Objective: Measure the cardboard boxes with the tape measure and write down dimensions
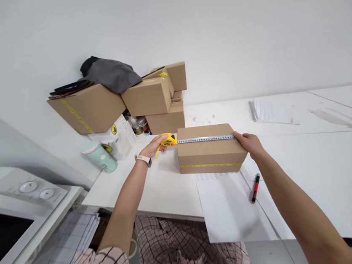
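A closed cardboard box [211,155] with a yellow strip along its front side lies on the white table [156,197]. My left hand [153,146] grips a yellow tape measure [169,139] just beyond the box's left end. Its pulled-out blade [205,139] runs across the top of the box. At the box's right end, the fingers of my right hand [249,142] pinch the blade's end against the top edge. A yellow strap hangs from the tape measure below my left hand.
Stacked cardboard boxes [148,97] with a dark cloth [112,74] stand at the back left, near a mint-green bottle [99,157]. A red marker [255,187] and paper sheets [230,210] lie right of centre. More papers [272,112] lie behind. A microwave [11,210] stands at left.
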Available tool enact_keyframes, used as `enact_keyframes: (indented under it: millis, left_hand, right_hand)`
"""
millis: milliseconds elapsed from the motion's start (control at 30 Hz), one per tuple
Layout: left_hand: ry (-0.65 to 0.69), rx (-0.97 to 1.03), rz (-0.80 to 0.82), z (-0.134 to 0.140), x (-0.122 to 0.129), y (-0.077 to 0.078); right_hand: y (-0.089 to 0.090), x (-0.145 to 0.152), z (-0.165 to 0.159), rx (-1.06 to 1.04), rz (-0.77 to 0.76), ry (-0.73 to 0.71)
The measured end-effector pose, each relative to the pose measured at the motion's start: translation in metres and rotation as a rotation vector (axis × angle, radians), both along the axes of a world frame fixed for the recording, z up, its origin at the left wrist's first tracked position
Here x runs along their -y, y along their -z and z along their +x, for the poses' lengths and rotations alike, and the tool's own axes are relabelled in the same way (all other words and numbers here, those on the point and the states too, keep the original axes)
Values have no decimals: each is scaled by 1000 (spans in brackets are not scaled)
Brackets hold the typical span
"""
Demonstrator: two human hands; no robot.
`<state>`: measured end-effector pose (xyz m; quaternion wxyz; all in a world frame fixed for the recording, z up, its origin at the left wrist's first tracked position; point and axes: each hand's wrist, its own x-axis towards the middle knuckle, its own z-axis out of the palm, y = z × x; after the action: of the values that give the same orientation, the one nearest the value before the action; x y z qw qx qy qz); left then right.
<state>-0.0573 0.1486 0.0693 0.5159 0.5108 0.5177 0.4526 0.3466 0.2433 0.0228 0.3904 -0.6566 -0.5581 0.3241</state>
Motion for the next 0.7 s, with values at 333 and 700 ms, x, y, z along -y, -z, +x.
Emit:
enact_keyframes:
  millis: [333, 700]
  left_hand:
    - [2, -24, -12, -1, 0, -3]
    - [-37, -45, 14, 4, 11, -20]
  right_hand:
    - [-10, 9, -5, 35, -77, 50]
    - [-13, 6, -2, 141, 25, 56]
